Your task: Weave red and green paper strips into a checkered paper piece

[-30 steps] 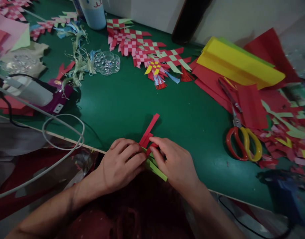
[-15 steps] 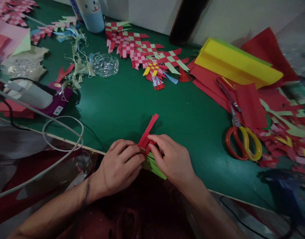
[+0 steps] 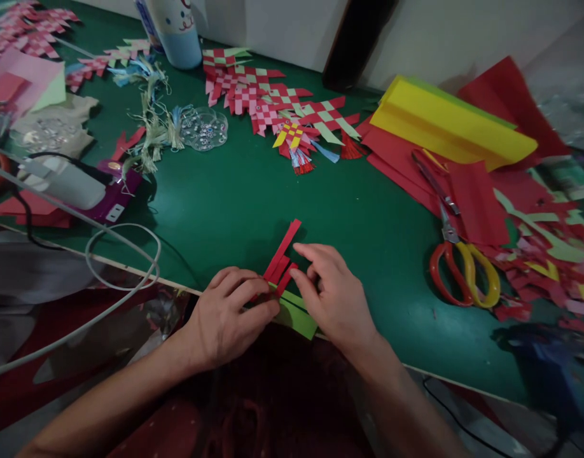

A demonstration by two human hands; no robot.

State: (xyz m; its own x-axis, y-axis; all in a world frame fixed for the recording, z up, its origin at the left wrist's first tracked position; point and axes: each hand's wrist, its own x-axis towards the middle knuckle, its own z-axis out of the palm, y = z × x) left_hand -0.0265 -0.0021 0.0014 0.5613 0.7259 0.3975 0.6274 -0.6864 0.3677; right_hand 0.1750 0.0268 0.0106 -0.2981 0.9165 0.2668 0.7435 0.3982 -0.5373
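At the near edge of the green table (image 3: 235, 197) my left hand (image 3: 228, 318) is curled, pinching a small weave of red paper strips (image 3: 282, 254) and green paper strips (image 3: 299, 315). One red strip sticks out up and to the right. My right hand (image 3: 333, 296) sits just right of the weave, its thumb and fingers pinched on a short red strip end, the index finger stretched out above it.
Red-and-yellow-handled scissors (image 3: 457, 261) lie to the right on red paper sheets (image 3: 478, 197), beside a yellow folded sheet (image 3: 449, 121) and strip scraps (image 3: 549, 254). Finished woven pieces (image 3: 277, 105), a googly-eye tray (image 3: 203, 127), a bottle (image 3: 177, 28), a glue gun (image 3: 77, 184) and white cable (image 3: 125, 254) lie behind and left.
My right hand has lifted slightly and its fingers have loosened over the red strips. My left hand keeps its pinch. The view has tilted a little.
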